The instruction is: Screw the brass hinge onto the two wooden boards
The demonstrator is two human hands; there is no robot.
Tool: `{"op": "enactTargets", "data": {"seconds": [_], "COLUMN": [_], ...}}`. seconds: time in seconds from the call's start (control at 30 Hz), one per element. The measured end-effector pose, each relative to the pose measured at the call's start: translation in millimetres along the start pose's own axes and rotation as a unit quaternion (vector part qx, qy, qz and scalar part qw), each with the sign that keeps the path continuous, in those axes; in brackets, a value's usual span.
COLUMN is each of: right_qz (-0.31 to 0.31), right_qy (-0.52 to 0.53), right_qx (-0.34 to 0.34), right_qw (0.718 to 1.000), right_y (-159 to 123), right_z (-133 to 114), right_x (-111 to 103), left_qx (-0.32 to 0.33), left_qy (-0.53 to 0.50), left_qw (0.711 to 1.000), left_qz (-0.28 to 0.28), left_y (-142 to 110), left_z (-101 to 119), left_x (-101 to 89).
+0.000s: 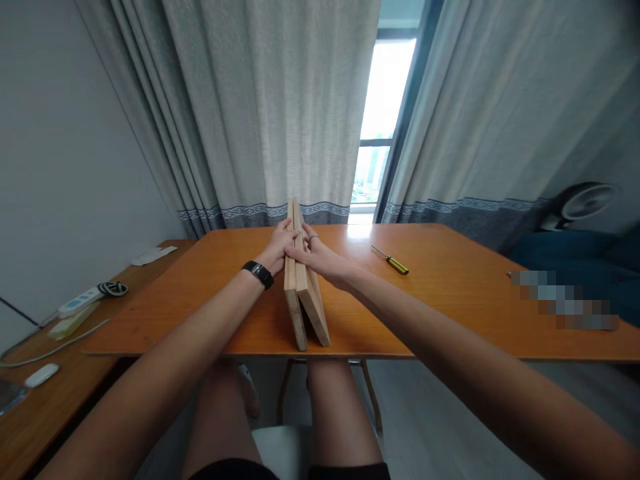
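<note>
Two pale wooden boards stand on edge on the orange-brown table (240, 320), a left board (293, 303) and a right board (313, 308). They meet along the top and spread apart at the bottom, like a narrow tent; whether a hinge joins them I cannot tell. My left hand (277, 248), with a black watch on its wrist, grips them from the left near the top. From the right, my right hand (323, 259), wearing a ring, holds them, its thumb across the top edges. Some fingertips are hidden behind the wood.
A yellow and black screwdriver (395, 263) lies on the table to the right. At the left, a lower wooden surface holds a power strip (80, 301), a white mouse (42, 375) and paper (153, 255). A fan (583, 203) stands far right; pixels blur something at the table's right.
</note>
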State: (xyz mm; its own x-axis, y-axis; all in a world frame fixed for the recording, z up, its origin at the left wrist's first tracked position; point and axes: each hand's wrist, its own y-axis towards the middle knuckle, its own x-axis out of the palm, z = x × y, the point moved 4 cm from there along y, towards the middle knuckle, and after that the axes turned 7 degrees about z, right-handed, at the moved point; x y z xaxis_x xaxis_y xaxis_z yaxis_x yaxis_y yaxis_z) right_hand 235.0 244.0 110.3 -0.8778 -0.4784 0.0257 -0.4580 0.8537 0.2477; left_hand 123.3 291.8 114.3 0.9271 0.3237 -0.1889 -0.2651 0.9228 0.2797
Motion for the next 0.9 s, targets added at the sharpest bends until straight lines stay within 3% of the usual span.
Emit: {"op": "enactTargets", "data": {"seconds": [0.2, 0.4, 0.67, 0.9], "right_qz": [0.008, 0.043, 0.057, 0.164], "right_qy": [-0.055, -0.115, -0.104, -0.115], "right_qx": [0.038, 0.074, 0.098, 0.105], "right_qw": [0.998, 0.99, 0.988, 0.974], "right_y": [-13, -19, -23, -44], "right_z": [-14, 1, 0, -8], "right_x": [-15, -42, -46, -74], "left_qx": [-0.046, -0.065, -0.062, -0.071], "left_qy": [-0.075, -0.112, -0.152, -0.198], "left_qw": [0.996, 0.991, 0.986, 0.976], "left_qz": [0.011, 0.032, 0.034, 0.051], "left_y": [-6, -12, -10, -15], "left_z": [-2, -8, -15, -33], "left_x": [-5.3, -17.2, -18.0, -46.5]}}
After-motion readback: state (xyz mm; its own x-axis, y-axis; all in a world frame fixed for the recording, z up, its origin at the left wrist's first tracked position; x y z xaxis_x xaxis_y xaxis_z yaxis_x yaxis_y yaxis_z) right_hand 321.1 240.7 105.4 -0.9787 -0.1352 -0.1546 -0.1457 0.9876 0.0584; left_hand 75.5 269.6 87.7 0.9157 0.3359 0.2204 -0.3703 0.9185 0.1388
